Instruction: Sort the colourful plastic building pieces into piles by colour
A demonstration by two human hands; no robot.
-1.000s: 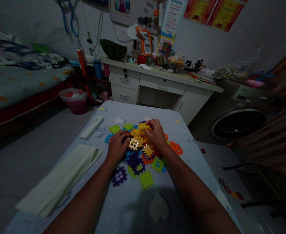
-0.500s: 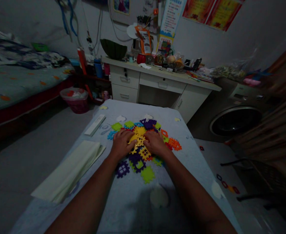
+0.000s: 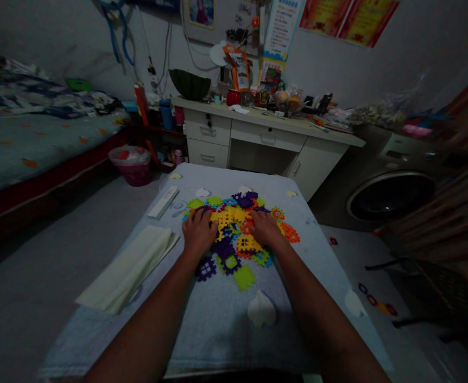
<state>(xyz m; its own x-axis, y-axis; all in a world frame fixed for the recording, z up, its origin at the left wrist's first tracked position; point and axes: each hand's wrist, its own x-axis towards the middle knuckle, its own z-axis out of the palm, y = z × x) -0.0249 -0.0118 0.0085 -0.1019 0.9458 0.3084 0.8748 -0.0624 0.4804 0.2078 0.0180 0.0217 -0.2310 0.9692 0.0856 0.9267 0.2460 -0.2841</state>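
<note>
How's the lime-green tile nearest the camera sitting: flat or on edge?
Flat: the lime-green tile lies broad face up on the blue cloth, its toothed outline in view.

The pieces (image 3: pixel 246 243) mix yellow, purple, lime and orange; the tablecloth (image 3: pixel 221 319) is heart-patterned pale blue.

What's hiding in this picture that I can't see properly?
All in the head view:
Pieces under the left hand and right hand: the hands cover them.
The bottom of the colourful pile: upper pieces hide it.
Words on the blue-and-white poster: too small and blurred.
The rest of the bed: cut off by the left edge.
</note>
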